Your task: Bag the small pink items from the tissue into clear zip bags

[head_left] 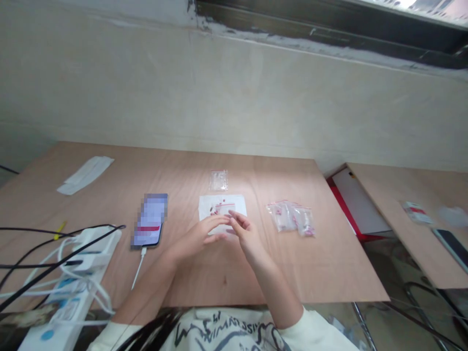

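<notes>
Both hands meet over the lower part of a white paper sheet (204, 204) on the wooden table. My left hand (209, 230) has its fingers stretched toward the right, tips close to the other hand. My right hand (245, 234) has thumb and fingers bent together near those tips; whatever is between them is too small to make out. Small red pieces (214, 210) and a clear bag with a red line (225, 208) lie on the paper. Behind the sheet is another small clear bag (218, 180).
Several clear zip bags (287, 216) lie to the right. On the left are a phone (151, 219) with a white cable, folded white paper (86, 175), and white power strips (93, 248) with tangled cords. A second table (413, 185) stands at the right.
</notes>
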Motion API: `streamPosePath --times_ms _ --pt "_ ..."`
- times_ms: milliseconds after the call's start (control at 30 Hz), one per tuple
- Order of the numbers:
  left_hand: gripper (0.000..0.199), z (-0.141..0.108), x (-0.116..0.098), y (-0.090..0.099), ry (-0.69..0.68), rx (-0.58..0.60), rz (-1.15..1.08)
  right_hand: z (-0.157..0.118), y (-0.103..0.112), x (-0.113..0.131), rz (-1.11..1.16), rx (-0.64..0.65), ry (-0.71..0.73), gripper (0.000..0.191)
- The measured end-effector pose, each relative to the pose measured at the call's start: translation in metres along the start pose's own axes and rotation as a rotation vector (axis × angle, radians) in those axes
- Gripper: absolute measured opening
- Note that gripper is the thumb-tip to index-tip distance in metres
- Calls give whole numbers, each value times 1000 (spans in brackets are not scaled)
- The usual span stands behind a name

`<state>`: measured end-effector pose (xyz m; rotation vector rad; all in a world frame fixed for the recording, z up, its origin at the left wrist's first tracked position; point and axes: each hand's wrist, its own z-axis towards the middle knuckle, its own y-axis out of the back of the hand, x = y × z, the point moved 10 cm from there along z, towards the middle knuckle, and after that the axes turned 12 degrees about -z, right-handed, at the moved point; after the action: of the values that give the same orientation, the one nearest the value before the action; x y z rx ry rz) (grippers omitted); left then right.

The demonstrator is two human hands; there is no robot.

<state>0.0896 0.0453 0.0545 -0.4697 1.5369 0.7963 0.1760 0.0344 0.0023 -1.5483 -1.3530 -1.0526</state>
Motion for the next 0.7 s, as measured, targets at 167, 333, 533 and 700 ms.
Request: streamPosePath --times_ms 167,333,533,700 --pt "51 -1 16 8 155 -150 -336 -29 -9 19 -269 -65 386 30" --pt "32 -2 29 10 285 -189 -422 -42 -17 29 -615 -66 607 46" --pt "21 -2 27 7 282 -88 -484 -36 -13 38 -584 6 439 31" --pt "16 0 14 -3 242 44 -399 -24 -16 39 -439 105 207 23"
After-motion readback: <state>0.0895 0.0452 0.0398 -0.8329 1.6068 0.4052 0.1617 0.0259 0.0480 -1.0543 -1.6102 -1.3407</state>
